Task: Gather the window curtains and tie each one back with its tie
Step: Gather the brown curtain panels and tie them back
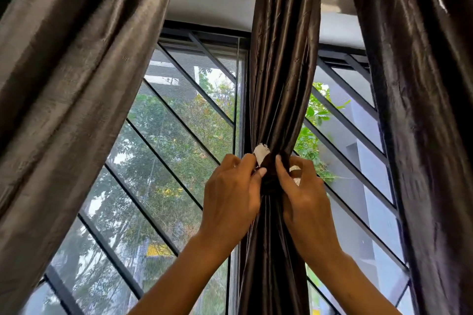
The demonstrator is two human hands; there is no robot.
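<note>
A tall glass window (pixel 179 135) with a dark metal frame fills the middle, crossed by slanting black metal grille bars (pixel 163 161) over a fine mesh screen. Daylight comes through it. Outside stand green leafy trees (pixel 158 186) and, to the right, a grey building wall (pixel 363 135). Above the window runs a pale white wall band (pixel 210 7).

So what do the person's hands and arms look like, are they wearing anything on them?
Both the left hand and the right hand are bare: no gloves, rings, watch or bracelet show. The forearms are bare too, with no sleeve in view down to the frame's bottom edge. Fingernails look short and unpainted.
</note>
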